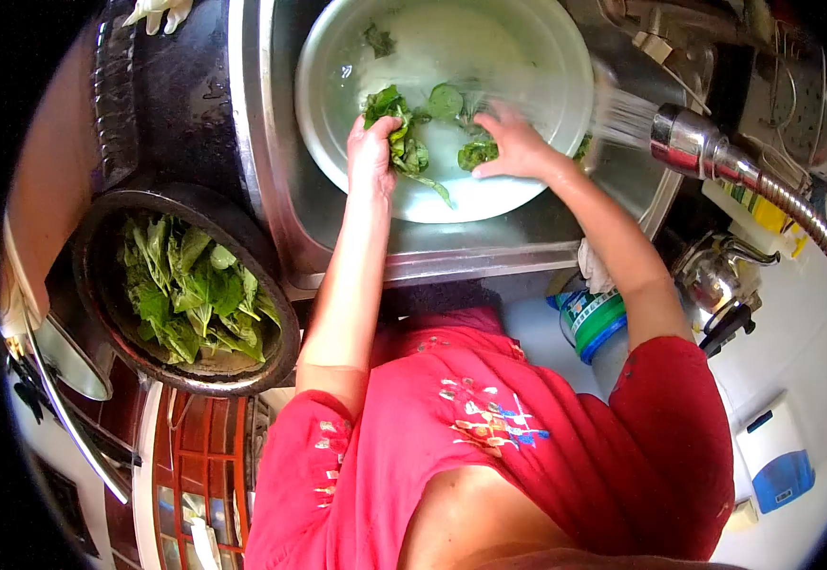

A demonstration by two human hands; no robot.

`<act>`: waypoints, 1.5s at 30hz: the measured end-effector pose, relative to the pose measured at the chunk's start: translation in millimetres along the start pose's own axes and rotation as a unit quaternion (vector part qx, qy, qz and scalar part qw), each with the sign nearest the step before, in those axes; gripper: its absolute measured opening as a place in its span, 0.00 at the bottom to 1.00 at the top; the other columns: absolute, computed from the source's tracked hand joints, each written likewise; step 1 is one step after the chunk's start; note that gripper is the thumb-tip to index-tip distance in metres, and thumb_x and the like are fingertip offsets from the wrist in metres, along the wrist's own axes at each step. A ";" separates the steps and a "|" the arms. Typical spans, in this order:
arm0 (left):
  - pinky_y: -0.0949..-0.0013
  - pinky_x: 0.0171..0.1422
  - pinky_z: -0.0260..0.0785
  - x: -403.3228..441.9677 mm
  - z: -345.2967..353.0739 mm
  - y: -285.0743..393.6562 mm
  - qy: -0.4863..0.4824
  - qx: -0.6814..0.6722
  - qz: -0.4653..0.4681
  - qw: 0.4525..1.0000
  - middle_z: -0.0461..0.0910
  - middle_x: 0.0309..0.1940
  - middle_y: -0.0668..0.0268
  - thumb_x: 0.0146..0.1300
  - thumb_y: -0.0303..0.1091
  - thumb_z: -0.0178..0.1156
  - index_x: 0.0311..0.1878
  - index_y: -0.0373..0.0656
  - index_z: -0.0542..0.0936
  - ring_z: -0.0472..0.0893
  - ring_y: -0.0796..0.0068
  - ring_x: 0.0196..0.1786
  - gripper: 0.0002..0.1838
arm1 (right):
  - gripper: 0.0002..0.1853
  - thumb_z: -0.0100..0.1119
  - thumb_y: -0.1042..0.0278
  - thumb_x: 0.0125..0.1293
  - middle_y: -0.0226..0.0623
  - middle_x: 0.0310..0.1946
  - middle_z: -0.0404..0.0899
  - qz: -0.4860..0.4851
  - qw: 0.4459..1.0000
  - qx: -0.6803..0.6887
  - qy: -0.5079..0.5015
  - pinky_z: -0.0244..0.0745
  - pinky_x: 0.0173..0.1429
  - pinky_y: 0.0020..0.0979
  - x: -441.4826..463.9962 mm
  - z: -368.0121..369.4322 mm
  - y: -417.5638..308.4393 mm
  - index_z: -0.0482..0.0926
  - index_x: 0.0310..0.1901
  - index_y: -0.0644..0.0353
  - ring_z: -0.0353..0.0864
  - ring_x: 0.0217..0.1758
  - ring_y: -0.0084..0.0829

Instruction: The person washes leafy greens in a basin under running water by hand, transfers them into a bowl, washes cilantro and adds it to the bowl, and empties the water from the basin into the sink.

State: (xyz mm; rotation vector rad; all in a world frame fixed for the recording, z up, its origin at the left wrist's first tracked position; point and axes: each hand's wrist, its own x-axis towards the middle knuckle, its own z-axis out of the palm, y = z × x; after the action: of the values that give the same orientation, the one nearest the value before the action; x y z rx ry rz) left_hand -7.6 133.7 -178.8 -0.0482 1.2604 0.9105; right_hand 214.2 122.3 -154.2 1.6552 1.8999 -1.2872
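Both of my hands are over a pale round basin (311, 95) with water in it. My left hand (371, 157) is closed round a bunch of leafy greens (411, 152), with a stem hanging toward the near rim. On the right side of the basin, my right hand (518, 147) has its thumb and fingers spread beside a loose green leaf (476, 155). Whether the fingertips touch this leaf is hard to tell. A round leaf (445, 101) floats between the hands. Water sprays into the basin from the chrome faucet head (677, 138) at the right.
The basin stands in a steel sink (285, 214). To the left, a dark round pan (90, 275) holds more leafy greens (195, 285). The flexible faucet hose (817, 223) curves down the right side, near a metal kettle (714, 277). A blue-green lidded container (592, 323) stands below the sink edge.
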 end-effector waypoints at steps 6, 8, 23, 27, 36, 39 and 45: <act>0.72 0.31 0.69 -1.1 11.2 -16.8 -0.008 0.015 -0.039 0.999 0.75 0.29 0.65 0.48 0.20 0.54 0.40 0.37 0.72 0.75 0.73 0.28 0.13 | 0.20 0.54 0.77 0.50 0.48 0.50 0.69 0.012 0.990 0.139 -0.001 0.68 0.52 0.38 7.6 19.7 11.9 0.69 0.48 0.54 0.73 0.48 0.44; 0.71 0.32 0.70 -3.1 6.1 -14.2 -0.016 0.010 -0.025 1.000 0.75 0.30 0.65 0.48 0.20 0.53 0.41 0.37 0.71 0.75 0.73 0.29 0.14 | 0.28 0.58 0.71 0.51 0.47 0.57 0.64 0.049 0.984 0.173 0.010 0.64 0.58 0.37 2.3 -9.5 -1.6 0.65 0.57 0.51 0.68 0.56 0.44; 0.58 0.52 0.71 -16.7 7.3 -5.6 -0.080 -0.182 -0.144 0.969 0.78 0.38 0.54 0.51 0.27 0.52 0.43 0.33 0.73 0.79 0.59 0.41 0.15 | 0.22 0.59 0.71 0.56 0.35 0.43 0.75 0.073 0.663 0.741 0.083 0.71 0.48 0.33 16.9 2.9 -38.3 0.68 0.53 0.59 0.75 0.46 0.26; 0.53 0.56 0.68 -46.6 9.2 9.9 -0.161 -0.258 -0.121 0.945 0.74 0.47 0.50 0.49 0.28 0.46 0.54 0.29 0.67 0.76 0.55 0.47 0.26 | 0.19 0.51 0.67 0.63 0.39 0.50 0.73 0.000 0.548 0.836 0.030 0.68 0.57 0.40 -12.8 -24.7 -51.3 0.66 0.56 0.58 0.73 0.53 0.34; 0.66 0.47 0.73 -60.9 14.0 -4.4 -0.152 -0.203 -0.118 0.960 0.79 0.39 0.61 0.56 0.34 0.59 0.45 0.38 0.76 0.78 0.69 0.42 0.15 | 0.22 0.41 0.55 0.67 0.46 0.63 0.55 -0.025 0.851 0.506 0.137 0.58 0.64 0.39 -40.4 17.3 -117.9 0.62 0.60 0.54 0.58 0.64 0.38; 0.69 0.45 0.72 -61.6 11.1 -14.3 -0.118 -0.174 -0.106 0.972 0.78 0.39 0.64 0.53 0.30 0.62 0.46 0.40 0.74 0.77 0.73 0.41 0.16 | 0.40 0.42 0.47 0.65 0.54 0.68 0.36 -0.023 0.937 0.311 0.158 0.34 0.72 0.42 -44.0 32.3 -134.0 0.36 0.68 0.59 0.34 0.72 0.47; 0.69 0.45 0.72 -63.2 0.6 -13.8 -0.084 -0.083 -0.051 0.992 0.77 0.40 0.63 0.50 0.25 0.62 0.48 0.39 0.72 0.77 0.72 0.42 0.20 | 0.41 0.41 0.46 0.66 0.54 0.68 0.38 0.026 0.806 0.586 0.083 0.37 0.71 0.36 -49.8 12.1 -149.8 0.32 0.68 0.58 0.36 0.72 0.43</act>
State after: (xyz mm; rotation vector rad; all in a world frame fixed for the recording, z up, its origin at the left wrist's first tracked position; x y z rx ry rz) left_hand 0.3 89.4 -132.2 -0.1625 1.0166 0.9099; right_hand 88.7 92.4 -62.3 2.3154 1.0179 -2.6458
